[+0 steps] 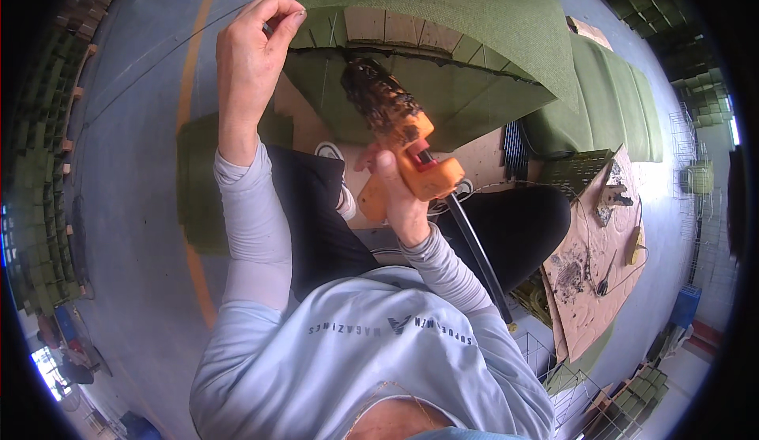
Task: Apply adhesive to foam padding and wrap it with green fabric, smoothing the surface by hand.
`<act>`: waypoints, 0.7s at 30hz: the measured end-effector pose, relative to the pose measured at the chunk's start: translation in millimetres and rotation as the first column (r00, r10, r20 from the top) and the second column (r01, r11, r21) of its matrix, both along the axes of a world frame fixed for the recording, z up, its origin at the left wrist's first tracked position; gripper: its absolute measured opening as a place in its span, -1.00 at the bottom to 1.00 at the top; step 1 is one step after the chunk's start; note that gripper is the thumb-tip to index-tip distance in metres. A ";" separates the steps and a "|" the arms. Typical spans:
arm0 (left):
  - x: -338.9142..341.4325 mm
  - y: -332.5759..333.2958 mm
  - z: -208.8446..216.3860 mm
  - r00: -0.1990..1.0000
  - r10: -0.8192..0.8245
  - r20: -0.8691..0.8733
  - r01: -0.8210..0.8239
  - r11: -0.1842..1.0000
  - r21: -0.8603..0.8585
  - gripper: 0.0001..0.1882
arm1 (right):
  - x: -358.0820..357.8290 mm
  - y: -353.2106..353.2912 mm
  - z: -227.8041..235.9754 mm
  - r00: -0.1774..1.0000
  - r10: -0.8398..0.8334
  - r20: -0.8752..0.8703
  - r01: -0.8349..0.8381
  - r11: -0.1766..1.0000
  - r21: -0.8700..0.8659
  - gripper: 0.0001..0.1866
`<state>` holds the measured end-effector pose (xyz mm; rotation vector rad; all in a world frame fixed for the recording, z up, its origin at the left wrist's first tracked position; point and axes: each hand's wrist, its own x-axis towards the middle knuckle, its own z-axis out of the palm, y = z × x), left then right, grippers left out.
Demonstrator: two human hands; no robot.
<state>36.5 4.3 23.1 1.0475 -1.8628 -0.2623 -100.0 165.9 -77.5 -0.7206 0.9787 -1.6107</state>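
The shirt (316, 361) lies nearest; right grip (402, 199) clasps gun (406, 129), apparently to support its weight; left grip (254, 45) pinches, contents unclear.

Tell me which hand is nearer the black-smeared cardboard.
Right. The right hand, gripping the orange tool, is left of the black-smeared cardboard; the left hand is farther left and higher in the view.

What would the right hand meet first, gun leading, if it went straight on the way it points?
With the orange gun leading, the right hand would likely meet the black seam along the green panel first; depth is unclear, and the gun's tip may already touch it.
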 end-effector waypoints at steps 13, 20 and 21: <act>-1.7 2.5 0.9 0.999 0.022 0.026 -0.022 1.000 -0.018 -0.89 | -24.1 18.9 4.8 0.993 -0.086 0.082 0.091 0.994 -0.059 -0.74; -4.5 3.7 1.6 0.998 0.040 0.044 -0.039 0.999 -0.015 -0.91 | -33.1 23.0 4.7 0.990 -0.110 0.084 0.113 0.993 -0.030 -0.74; -4.4 3.3 0.8 0.997 0.046 0.056 -0.045 0.999 -0.015 -0.91 | -32.3 22.3 7.7 0.993 -0.101 0.055 0.103 0.994 -0.040 -0.74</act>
